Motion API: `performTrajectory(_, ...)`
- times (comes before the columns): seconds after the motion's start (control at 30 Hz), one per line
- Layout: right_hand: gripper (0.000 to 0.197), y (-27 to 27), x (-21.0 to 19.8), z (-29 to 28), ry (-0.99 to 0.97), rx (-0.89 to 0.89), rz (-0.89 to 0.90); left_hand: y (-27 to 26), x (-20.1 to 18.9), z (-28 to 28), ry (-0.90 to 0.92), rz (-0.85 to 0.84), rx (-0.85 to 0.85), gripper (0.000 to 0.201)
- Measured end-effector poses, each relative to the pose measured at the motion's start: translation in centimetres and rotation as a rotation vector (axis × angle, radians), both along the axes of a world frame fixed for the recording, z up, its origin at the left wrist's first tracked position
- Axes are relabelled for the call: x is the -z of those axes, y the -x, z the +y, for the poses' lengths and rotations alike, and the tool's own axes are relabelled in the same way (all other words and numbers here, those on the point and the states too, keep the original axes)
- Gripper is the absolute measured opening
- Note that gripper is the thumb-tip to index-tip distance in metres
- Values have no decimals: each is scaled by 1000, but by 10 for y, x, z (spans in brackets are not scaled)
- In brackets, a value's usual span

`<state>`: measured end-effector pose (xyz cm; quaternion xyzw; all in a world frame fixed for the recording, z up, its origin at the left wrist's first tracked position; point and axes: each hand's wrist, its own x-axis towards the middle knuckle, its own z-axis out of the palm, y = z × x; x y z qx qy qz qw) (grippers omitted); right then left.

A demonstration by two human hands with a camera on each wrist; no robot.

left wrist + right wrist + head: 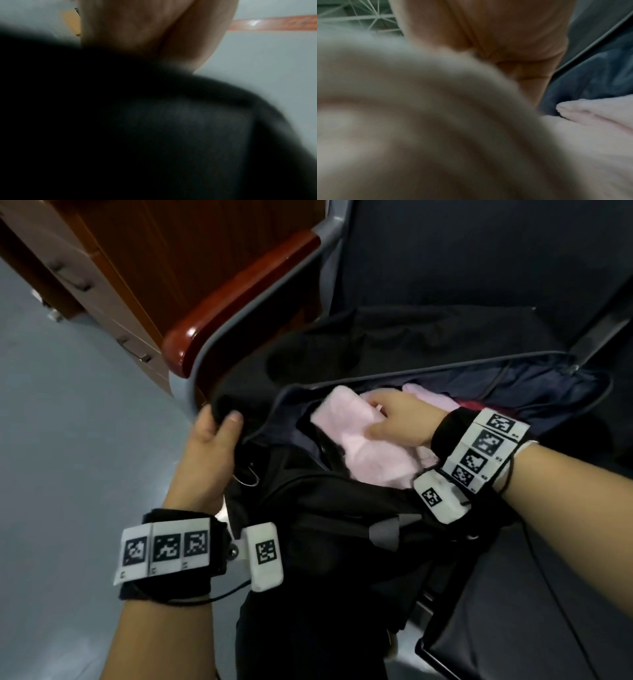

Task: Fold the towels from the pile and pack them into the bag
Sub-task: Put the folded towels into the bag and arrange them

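Note:
A black bag (pixel 342 508) lies unzipped on a dark seat, its navy lining showing. My left hand (pixel 212 436) grips the bag's left edge, thumb over the black fabric (pixel 154 135). My right hand (pixel 394 419) holds a folded pale pink towel (pixel 363 446) inside the opening, thumb on top and fingers curled round its far side. In the right wrist view the same towel (pixel 436 121) fills the frame, blurred, under my palm (pixel 505 33). Another pink towel (pixel 431 398) lies deeper in the bag, with a dark red cloth (pixel 474 405) beside it.
A red-brown wooden armrest (pixel 239 299) on a grey chair frame (pixel 212 347) runs left of the bag. Wooden drawers (pixel 102 285) stand at the far left above grey floor (pixel 68 440). A second dark seat (pixel 531 611) is at the lower right.

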<state>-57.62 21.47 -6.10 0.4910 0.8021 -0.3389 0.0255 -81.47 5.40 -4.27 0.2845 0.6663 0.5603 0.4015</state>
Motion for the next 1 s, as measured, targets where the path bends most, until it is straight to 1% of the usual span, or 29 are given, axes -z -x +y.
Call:
performTrajectory(0.07, 41, 9, -5, -2, -32, 21, 43, 8, -11, -6, -107, 8, -88, 19)
performTrajectory(0.1, 38, 14, -4, -5, -41, 0, 18, 9, -17, -9, -148, 12, -113, 19)
performTrajectory(0.17, 30, 24, 1, -11, -29, -103, -84, 8, -28, -15, -202, 25, -130, 16)
performTrajectory(0.2, 29, 30, 5, -15, -2, -163, -124, 6, -31, -18, -228, 22, -126, 15)
performTrajectory(0.23, 32, 37, 8, -17, 34, -219, -128, 4, -34, -20, -262, 13, -117, 15)
performTrajectory(0.3, 48, 55, 16, -18, 89, -281, -12, -1, -39, -21, -346, -17, -93, 17)
performTrajectory(0.33, 54, 65, 19, -19, 108, -263, 76, -1, -40, -20, -382, -32, -81, 18)
performTrajectory(0.37, 58, 73, 23, -20, 142, -208, 159, -1, -41, -18, -406, -40, -69, 18)
performTrajectory(0.4, 62, 78, 28, -20, 187, -149, 211, -1, -42, -16, -418, -40, -58, 18)
performTrajectory(0.43, 66, 81, 35, -21, 227, -118, 217, -1, -42, -15, -422, -41, -50, 18)
performTrajectory(0.47, 70, 81, 42, -22, 249, -121, 166, -1, -43, -14, -422, -44, -41, 18)
performTrajectory(0.53, 79, 76, 54, -23, 221, -192, -24, -1, -42, -13, -406, -48, -29, 20)
performTrajectory(0.57, 81, 74, 57, -23, 175, -220, -99, -1, -41, -13, -395, -52, -34, 20)
performTrajectory(0.63, 81, 75, 57, -21, 33, -274, -161, -1, -40, -13, -376, -67, -56, 20)
performTrajectory(0.73, 65, 76, 53, -26, -321, -446, -164, -1, -40, -10, -346, -59, -77, 18)
performTrajectory(0.8, 52, 74, 58, -34, -464, -588, -233, -4, -41, -10, -332, -38, -78, 17)
performTrajectory(0.83, 49, 72, 63, -37, -467, -641, -289, -5, -41, -11, -329, -29, -82, 16)
performTrajectory(0.87, 50, 69, 69, -37, -428, -667, -344, -5, -41, -12, -327, -27, -84, 16)
performTrajectory(0.93, 56, 65, 74, -33, -354, -665, -403, -6, -42, -15, -329, -38, -86, 18)
performTrajectory(1.0, 65, 64, 71, -30, -349, -660, -436, -6, -43, -17, -320, -39, -97, 17)
